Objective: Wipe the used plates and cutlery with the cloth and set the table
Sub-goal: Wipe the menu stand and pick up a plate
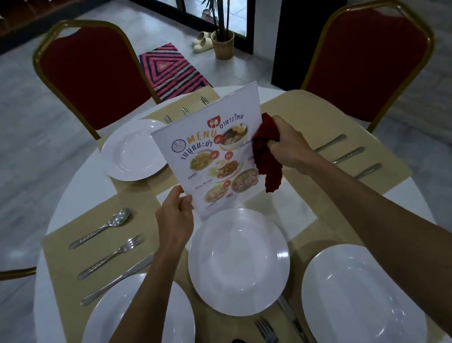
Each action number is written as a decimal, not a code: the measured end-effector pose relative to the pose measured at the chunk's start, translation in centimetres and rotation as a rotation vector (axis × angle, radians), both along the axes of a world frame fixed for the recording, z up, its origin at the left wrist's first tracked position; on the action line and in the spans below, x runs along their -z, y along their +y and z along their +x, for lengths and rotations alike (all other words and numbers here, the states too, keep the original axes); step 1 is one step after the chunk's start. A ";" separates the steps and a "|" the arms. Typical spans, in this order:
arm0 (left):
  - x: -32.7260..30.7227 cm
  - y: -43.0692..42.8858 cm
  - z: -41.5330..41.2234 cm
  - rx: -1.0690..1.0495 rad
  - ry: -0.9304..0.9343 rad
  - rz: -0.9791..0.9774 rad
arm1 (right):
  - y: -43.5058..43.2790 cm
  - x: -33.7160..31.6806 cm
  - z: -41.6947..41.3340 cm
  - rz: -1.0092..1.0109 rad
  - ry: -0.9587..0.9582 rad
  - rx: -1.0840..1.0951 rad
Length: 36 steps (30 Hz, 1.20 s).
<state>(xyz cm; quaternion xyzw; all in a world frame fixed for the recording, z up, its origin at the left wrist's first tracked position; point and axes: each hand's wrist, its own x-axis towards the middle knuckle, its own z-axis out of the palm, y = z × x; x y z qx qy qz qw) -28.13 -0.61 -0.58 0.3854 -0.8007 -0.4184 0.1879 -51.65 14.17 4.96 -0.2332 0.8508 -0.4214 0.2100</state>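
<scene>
Red cloth (267, 151) bunched in the right hand (287, 141), against the menu's (214, 155) right edge.
The right fingers curl tight round the cloth, its loose end hanging below them. The left hand (175, 210) pinches the menu's lower left corner, thumb on the front, holding it upright just beyond a plate (239, 261). Cutlery (111, 255) lies on mats (62, 238) around the table (53, 312).

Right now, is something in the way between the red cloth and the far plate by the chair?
Yes. The menu, held up by the left hand, stands between the cloth in the right hand and that far plate. The cloth is against the menu's right edge.
</scene>
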 end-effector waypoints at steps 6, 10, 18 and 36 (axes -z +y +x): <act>-0.1 0.1 0.0 0.002 -0.010 -0.020 | 0.3 0.1 0.6 0.004 0.014 0.010; -0.2 0.3 0.4 -0.014 -0.024 -0.026 | 0.2 0.1 1.0 0.012 -0.001 0.011; -0.5 0.2 0.6 -0.027 -0.037 0.007 | -0.1 0.0 1.5 0.035 0.002 0.038; 1.3 3.7 6.0 -0.013 -0.461 0.009 | 5.4 4.4 3.7 -0.042 -0.154 0.379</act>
